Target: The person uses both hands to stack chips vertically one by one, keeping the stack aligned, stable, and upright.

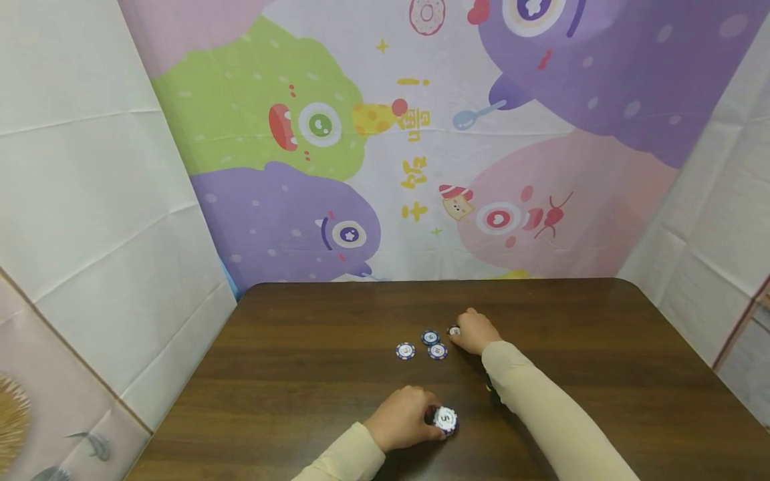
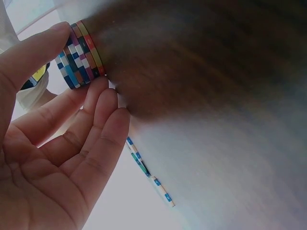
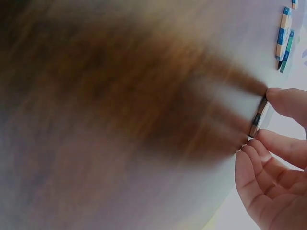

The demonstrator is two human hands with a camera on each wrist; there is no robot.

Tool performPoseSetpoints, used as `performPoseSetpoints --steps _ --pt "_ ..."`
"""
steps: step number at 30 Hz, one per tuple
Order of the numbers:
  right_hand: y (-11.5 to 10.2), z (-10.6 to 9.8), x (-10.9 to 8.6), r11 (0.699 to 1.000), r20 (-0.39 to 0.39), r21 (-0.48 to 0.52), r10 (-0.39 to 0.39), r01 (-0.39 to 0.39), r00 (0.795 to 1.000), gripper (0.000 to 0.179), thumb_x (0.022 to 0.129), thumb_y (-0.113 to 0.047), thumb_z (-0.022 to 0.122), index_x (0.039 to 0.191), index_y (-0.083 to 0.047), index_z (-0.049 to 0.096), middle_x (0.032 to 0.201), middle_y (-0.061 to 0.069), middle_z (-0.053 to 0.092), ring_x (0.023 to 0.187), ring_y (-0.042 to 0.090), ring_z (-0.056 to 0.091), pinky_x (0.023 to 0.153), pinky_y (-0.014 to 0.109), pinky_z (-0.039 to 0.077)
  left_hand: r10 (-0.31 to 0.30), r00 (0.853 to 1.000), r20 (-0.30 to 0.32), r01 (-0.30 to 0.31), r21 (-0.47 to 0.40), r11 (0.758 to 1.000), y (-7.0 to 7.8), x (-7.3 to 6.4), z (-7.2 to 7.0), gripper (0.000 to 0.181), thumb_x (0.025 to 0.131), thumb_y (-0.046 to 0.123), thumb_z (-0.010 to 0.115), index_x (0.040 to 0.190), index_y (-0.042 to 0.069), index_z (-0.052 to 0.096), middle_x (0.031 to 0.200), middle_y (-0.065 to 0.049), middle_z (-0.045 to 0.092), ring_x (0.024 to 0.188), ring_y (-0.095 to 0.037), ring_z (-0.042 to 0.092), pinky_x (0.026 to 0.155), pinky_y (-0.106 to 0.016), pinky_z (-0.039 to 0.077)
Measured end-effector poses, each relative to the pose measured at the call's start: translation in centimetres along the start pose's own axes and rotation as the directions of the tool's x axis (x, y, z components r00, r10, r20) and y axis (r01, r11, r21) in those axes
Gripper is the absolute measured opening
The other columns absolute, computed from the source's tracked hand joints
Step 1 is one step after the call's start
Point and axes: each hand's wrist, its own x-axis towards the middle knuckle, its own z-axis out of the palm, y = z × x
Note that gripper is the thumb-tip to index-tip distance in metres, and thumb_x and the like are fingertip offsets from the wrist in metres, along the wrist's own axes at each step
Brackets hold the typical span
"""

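My left hand (image 1: 402, 419) grips a short stack of poker chips (image 1: 446, 419) near the front of the table, thumb on one side and fingers on the other. The top chip is white with a 5; in the left wrist view the chip stack (image 2: 79, 56) shows several coloured edges. Farther back, my right hand (image 1: 477, 333) pinches a single dark poker chip (image 1: 454, 331) with a pale centre. In the right wrist view this chip (image 3: 258, 117) lies low at the tabletop between thumb and fingertips.
Left of my right hand lie a blue-and-white chip (image 1: 406, 351), a dark blue-green chip (image 1: 430, 337) and a purple-blue chip (image 1: 438, 351). A dark and yellow thing (image 1: 490, 385) peeks out beside my right sleeve. The brown wooden table (image 1: 289, 374) ends at a cartoon-printed cloth (image 1: 415, 254).
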Motion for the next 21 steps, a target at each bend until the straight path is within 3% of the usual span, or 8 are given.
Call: performPoseSetpoints --steps 9,15,21 --pt "0.3 -0.4 -0.2 1.000 0.007 0.029 0.003 -0.003 1.000 0.021 0.082 -0.021 0.069 0.070 -0.005 0.064 0.085 0.011 0.057 0.069 0.021 0.048 0.067 0.040 0.046 0.004 1.000 -0.002 -0.004 0.013 1.000 -0.1 0.1 0.2 0.032 0.070 0.033 0.085 0.093 0.015 0.074 0.067 0.012 0.055 0.063 0.000 0.043 0.058 -0.017 0.036" --pt "0.4 -0.8 -0.5 0.999 0.028 0.037 -0.016 0.015 0.999 0.034 0.083 -0.021 0.071 0.057 -0.011 0.051 0.073 0.004 0.051 0.066 0.018 0.042 0.063 0.033 0.039 -0.003 1.000 -0.005 0.003 0.022 1.000 0.0 0.1 0.1 0.033 0.069 0.035 0.085 0.094 0.016 0.074 0.067 0.012 0.056 0.063 0.000 0.044 0.058 -0.017 0.037" --pt "0.3 -1.6 -1.0 0.992 0.046 0.122 -0.038 0.032 0.998 0.036 0.085 -0.021 0.069 0.057 -0.014 0.046 0.057 -0.004 0.039 0.054 0.013 0.034 0.053 0.028 0.030 -0.006 1.000 0.000 0.006 0.006 1.000 0.0 0.1 0.0 0.033 0.070 0.034 0.085 0.095 0.016 0.074 0.068 0.012 0.057 0.063 0.000 0.045 0.059 -0.017 0.038"
